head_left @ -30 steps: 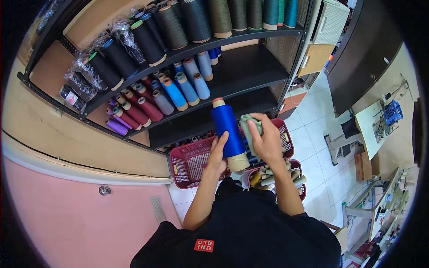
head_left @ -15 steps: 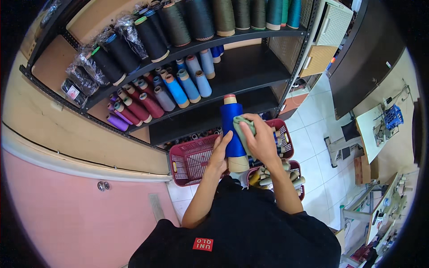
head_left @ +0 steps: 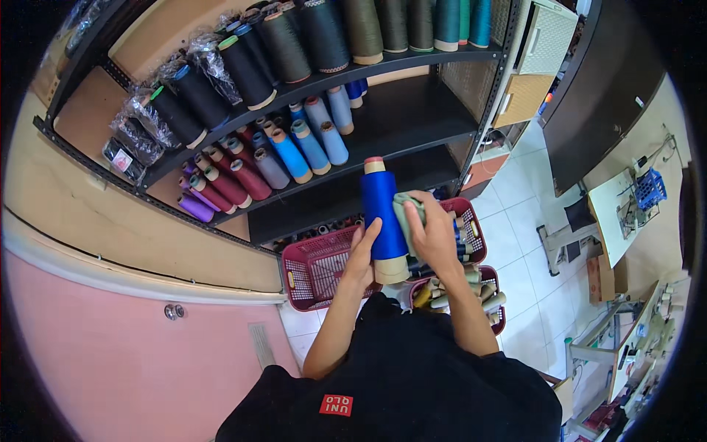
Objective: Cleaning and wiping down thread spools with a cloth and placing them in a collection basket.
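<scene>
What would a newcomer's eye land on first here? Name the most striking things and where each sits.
The royal-blue thread cone at the centre, held upright between the left hand and the right hand, which presses a pale green cloth against it. Behind it, a black metal shelf rack carries rows of cones: dark ones on top, blue and maroon ones below. Beneath the hands sit pink plastic baskets, the right ones holding spools.

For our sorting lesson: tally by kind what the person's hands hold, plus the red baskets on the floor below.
Blue thread spool: 1
Green cloth: 1
Red baskets: 3
Total: 5
</scene>
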Action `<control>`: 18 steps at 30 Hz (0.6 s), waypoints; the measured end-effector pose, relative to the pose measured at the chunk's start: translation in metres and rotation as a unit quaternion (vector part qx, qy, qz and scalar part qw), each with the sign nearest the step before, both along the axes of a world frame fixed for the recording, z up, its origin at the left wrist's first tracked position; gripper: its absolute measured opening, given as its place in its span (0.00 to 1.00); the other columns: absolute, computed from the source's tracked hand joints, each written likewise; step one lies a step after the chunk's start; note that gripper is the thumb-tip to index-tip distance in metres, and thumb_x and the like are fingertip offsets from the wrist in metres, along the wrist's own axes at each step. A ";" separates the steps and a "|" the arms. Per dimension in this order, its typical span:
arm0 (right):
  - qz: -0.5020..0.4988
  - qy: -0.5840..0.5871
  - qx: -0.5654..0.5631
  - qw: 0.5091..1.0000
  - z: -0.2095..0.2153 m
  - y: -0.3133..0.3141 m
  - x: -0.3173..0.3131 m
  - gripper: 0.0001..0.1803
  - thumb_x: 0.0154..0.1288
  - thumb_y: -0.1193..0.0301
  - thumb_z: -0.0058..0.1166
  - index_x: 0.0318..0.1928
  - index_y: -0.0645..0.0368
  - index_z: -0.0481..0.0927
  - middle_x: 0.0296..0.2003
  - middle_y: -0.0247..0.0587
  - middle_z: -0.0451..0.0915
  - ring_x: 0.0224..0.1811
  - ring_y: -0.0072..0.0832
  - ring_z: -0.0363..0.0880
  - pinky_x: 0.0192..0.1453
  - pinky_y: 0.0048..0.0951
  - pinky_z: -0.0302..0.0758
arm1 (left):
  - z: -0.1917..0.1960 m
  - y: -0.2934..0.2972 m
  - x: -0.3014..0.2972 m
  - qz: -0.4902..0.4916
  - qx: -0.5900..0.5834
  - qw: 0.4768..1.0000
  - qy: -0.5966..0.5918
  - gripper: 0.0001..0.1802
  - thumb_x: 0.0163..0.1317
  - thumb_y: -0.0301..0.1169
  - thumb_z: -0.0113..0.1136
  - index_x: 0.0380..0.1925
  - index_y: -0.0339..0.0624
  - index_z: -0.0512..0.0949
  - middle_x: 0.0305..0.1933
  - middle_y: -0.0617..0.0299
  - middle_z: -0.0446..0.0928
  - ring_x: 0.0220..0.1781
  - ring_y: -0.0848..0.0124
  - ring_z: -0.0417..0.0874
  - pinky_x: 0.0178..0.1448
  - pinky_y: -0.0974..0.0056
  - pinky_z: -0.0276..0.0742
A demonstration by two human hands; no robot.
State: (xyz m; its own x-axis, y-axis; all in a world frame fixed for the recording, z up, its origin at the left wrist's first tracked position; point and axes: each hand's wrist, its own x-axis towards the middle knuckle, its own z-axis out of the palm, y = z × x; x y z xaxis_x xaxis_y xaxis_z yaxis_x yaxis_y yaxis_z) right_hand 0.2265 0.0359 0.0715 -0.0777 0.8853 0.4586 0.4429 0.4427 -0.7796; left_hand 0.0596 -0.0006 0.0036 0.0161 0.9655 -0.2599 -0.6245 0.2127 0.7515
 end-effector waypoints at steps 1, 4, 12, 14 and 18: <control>-0.022 -0.003 -0.011 1.000 -0.003 0.003 0.005 0.15 0.81 0.63 0.62 0.57 0.61 0.84 0.48 0.56 0.89 0.49 0.57 0.90 0.50 0.46 0.86 | -0.005 0.001 -0.005 -0.017 0.015 1.000 0.002 0.28 0.80 0.53 0.64 0.65 0.43 0.78 0.60 0.58 0.86 0.60 0.67 0.88 0.66 0.56 0.86; -0.039 -0.019 -0.022 0.999 0.003 0.005 0.012 0.14 0.82 0.65 0.61 0.56 0.62 0.86 0.45 0.55 0.90 0.46 0.54 0.91 0.53 0.43 0.85 | 0.003 0.004 -0.007 -0.020 -0.012 0.996 -0.083 0.31 0.76 0.50 0.71 0.68 0.41 0.77 0.61 0.57 0.85 0.62 0.66 0.87 0.70 0.54 0.84; 0.020 0.012 0.002 1.000 0.002 -0.004 -0.008 0.14 0.80 0.68 0.63 0.57 0.62 0.85 0.46 0.56 0.90 0.48 0.54 0.91 0.53 0.42 0.85 | -0.018 0.006 -0.003 0.009 -0.004 1.000 0.013 0.32 0.79 0.52 0.66 0.73 0.46 0.73 0.65 0.60 0.82 0.64 0.67 0.85 0.70 0.54 0.83; -0.014 -0.014 -0.002 1.000 -0.012 0.004 0.003 0.14 0.80 0.67 0.63 0.57 0.63 0.85 0.47 0.56 0.90 0.48 0.53 0.91 0.52 0.42 0.85 | -0.018 0.008 -0.010 -0.002 0.006 1.000 0.011 0.34 0.78 0.51 0.69 0.75 0.47 0.71 0.65 0.60 0.81 0.66 0.68 0.84 0.71 0.54 0.82; -0.020 0.006 -0.011 1.000 0.016 0.002 0.001 0.14 0.80 0.67 0.63 0.57 0.62 0.85 0.47 0.56 0.90 0.48 0.54 0.91 0.52 0.43 0.85 | -0.011 0.006 -0.014 -0.027 -0.016 0.998 -0.058 0.35 0.77 0.52 0.70 0.73 0.45 0.71 0.64 0.60 0.81 0.65 0.68 0.83 0.70 0.54 0.83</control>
State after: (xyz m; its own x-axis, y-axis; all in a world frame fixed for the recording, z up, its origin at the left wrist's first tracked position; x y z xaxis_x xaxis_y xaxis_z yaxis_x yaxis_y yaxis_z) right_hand 0.2272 0.0377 0.0870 -0.0363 0.8972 0.4402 0.4514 0.4077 -0.7937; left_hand 0.0451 0.0058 -0.0077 0.0991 0.9534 -0.2849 -0.6944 0.2713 0.6664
